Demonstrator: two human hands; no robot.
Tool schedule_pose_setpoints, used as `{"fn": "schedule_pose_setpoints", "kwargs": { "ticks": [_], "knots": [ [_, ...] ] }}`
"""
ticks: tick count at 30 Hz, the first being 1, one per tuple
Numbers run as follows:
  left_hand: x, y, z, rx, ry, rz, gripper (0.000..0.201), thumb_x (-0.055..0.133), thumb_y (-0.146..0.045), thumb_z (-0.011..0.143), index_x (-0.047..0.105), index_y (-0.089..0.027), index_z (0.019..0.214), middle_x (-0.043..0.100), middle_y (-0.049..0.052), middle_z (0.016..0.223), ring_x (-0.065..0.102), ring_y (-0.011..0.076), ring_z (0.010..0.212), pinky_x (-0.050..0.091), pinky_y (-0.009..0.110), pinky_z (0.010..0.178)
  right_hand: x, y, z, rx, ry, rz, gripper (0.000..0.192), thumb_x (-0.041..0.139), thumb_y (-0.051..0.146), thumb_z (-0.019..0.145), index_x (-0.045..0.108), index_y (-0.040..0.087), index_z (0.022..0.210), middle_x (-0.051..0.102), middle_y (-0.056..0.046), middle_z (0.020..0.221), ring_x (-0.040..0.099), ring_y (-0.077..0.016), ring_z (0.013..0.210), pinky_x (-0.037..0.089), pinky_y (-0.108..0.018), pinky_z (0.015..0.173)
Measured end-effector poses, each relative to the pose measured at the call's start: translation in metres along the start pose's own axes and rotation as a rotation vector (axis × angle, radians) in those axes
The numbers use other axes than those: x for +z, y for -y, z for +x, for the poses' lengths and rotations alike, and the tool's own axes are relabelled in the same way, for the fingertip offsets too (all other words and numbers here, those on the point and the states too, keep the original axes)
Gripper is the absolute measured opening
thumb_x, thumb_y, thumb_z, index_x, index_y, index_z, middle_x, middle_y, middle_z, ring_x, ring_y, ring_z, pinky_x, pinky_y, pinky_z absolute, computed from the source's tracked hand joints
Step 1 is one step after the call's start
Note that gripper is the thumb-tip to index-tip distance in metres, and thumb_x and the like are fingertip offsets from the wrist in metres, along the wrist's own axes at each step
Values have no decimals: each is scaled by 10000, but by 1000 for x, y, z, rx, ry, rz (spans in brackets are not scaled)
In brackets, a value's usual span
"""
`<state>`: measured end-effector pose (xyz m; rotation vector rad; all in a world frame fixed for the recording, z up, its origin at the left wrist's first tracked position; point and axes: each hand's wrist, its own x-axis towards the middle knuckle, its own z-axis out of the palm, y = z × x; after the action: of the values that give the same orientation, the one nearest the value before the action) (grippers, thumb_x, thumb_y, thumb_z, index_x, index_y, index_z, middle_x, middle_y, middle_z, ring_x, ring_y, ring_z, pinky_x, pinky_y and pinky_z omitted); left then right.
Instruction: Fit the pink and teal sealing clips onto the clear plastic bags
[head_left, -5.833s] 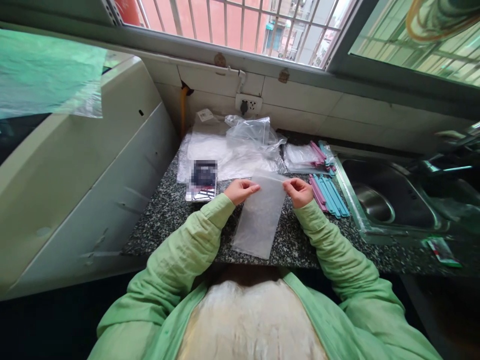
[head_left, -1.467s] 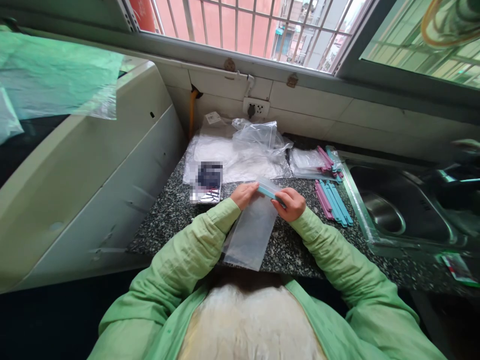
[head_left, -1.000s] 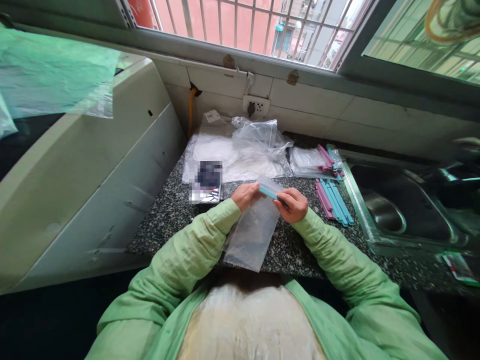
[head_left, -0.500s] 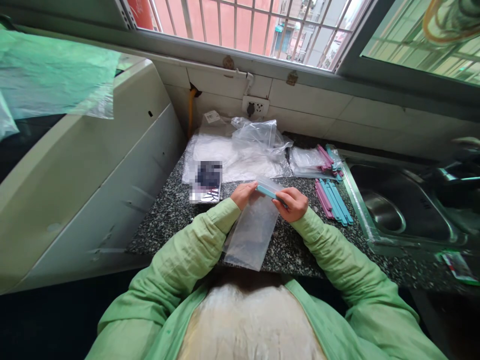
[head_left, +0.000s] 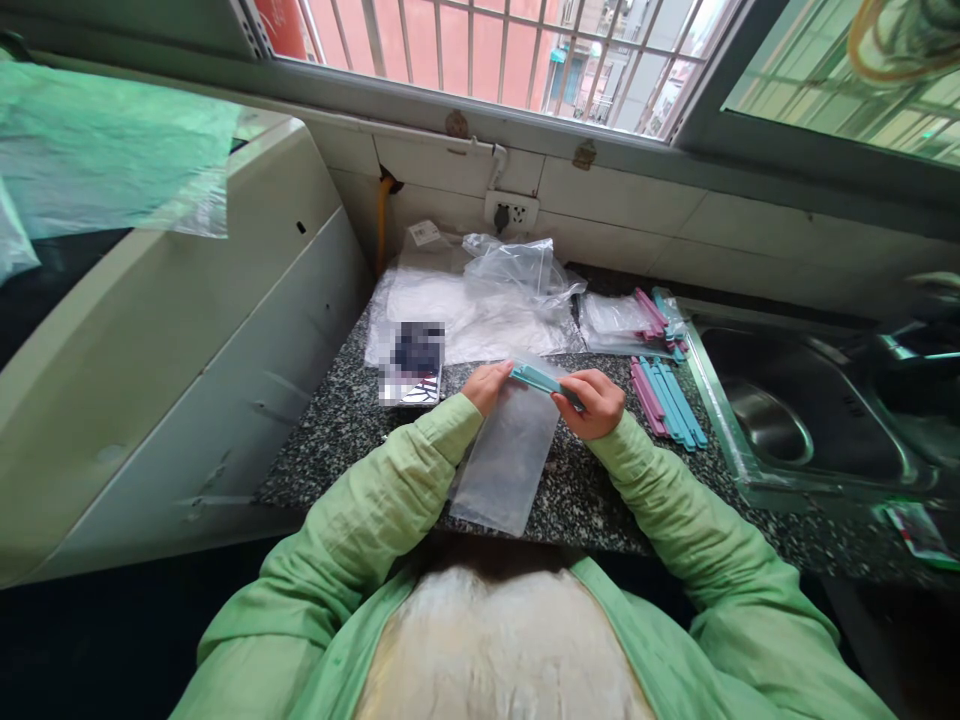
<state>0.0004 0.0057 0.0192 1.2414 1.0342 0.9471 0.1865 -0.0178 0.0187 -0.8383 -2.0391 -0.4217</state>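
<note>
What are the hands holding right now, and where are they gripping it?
Both hold a teal sealing clip across the top of a clear plastic bag: left hand at its left end, right hand at its right end.

A pixelated patch blurs the small packet (head_left: 412, 362) lying far left on the desk (head_left: 337, 420); the steel sink (head_left: 795, 420) runs off the right edge, and the clear bag (head_left: 504, 460) overhangs the desk's near rim.

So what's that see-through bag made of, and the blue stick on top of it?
The bag looks like thin, soft plastic film: the speckled counter shows dimly through it and it has a slight sheen. The blue stick, pinched by the left hand and right hand, looks like stiff, smooth, matte plastic: straight, evenly coloured. Probably plastic, though that's only by look.
</note>
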Motion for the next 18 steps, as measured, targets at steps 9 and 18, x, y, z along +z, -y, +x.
{"fn": "schedule_pose_setpoints", "kwargs": {
  "ticks": [9, 18],
  "knots": [
    [0, 3, 2, 12, -10, -32, 419, 411, -335, 816, 619, -83, 553, 532, 16, 446, 348, 45, 356, 259, 193, 371, -11, -2, 8, 28, -74, 71, 150, 585, 192, 705, 574, 194, 855, 606, -37, 715, 570, -138, 645, 485, -259, 565],
    [-1, 2, 4, -14, -55, -106, 418, 492, -429, 757, 623, -74, 580, 598, 38, 480, 336, 38, 327, 250, 192, 341, -24, -9, 8, 83, -119, 17, 184, 589, 166, 689, 549, 207, 864, 598, -28, 745, 571, -138, 665, 471, -249, 514]
  ]
}}
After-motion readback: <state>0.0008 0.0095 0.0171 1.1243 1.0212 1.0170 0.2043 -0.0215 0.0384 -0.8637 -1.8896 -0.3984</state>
